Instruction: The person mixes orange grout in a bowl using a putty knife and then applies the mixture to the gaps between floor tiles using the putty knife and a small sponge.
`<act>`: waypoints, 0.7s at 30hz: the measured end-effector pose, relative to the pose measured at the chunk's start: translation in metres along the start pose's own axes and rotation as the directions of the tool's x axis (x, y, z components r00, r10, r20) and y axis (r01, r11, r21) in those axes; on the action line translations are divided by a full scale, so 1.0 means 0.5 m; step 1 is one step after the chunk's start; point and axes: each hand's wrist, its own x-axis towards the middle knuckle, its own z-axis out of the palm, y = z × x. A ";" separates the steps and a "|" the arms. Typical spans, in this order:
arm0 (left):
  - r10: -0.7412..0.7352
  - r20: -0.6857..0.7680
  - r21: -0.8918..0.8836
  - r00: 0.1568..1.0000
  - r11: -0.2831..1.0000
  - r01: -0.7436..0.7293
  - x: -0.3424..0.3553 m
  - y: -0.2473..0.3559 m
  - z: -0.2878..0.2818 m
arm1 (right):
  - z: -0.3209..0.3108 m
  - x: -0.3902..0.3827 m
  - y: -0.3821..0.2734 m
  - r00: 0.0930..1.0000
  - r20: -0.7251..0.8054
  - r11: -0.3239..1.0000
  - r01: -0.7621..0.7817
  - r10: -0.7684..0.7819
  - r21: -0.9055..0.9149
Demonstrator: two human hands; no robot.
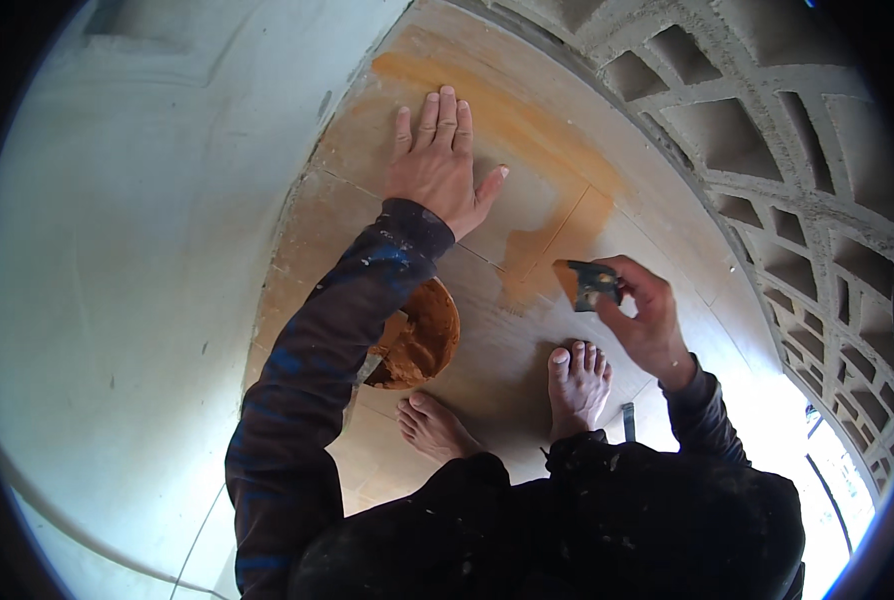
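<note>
My left hand (437, 165) lies flat on the tiled floor (527, 195) with its fingers spread, close to an orange-brown smear of grout (497, 120). In my right hand (652, 315) is a small dark spreader (595, 284), gripped between thumb and fingers, its left edge coated with the same orange grout. The blade is held near the smeared tile joints; whether it touches the floor I cannot tell. Below my left forearm stands a round bucket (454, 312) of thick orange-brown grout, partly hidden by the sleeve.
A pale plastered wall (147, 220) rises along the left. On the right runs a wall of grey openwork concrete blocks (732, 140). My bare feet (579, 385) rest on the tiles near the bucket. A narrow dark strip (628, 422) lies beside the right foot.
</note>
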 end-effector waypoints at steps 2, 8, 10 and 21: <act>0.066 -0.022 -0.067 0.998 0.996 -0.067 -0.009 0.006 0.004 | -0.019 0.000 0.004 0.998 -0.053 0.999 -0.037 0.037 0.003; 0.167 -0.034 -0.154 0.985 0.973 -0.171 -0.041 0.103 0.004 | -0.046 0.005 0.015 0.992 -0.119 0.999 -0.037 0.041 0.037; 0.221 -0.030 -0.217 0.975 0.951 -0.222 -0.053 0.113 0.001 | -0.047 0.003 0.004 0.983 -0.181 0.993 -0.003 0.025 0.121; -0.417 -0.118 -0.727 0.901 0.655 0.208 -0.314 -0.001 -0.142 | 0.021 -0.001 -0.028 0.998 0.019 0.995 0.052 -0.054 0.079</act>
